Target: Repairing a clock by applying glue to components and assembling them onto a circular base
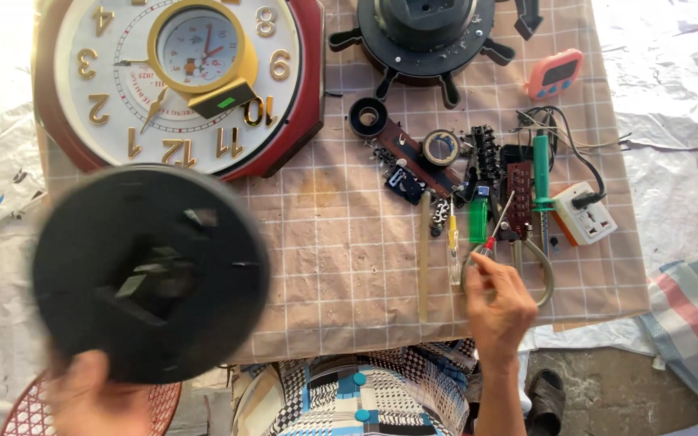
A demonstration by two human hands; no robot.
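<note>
Left hand [90, 396] grips black disc [149, 273] over mat edge; right hand [498, 303] pinches screwdriver [498, 226] among tools.

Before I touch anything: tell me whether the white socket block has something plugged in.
Plugged in: a black plug and cord sit in the white socket block.

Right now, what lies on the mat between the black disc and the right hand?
In the head view, only bare checked mat separates the black disc, in the left hand, from the right hand, apart from a thin pale stick near that hand.
</note>
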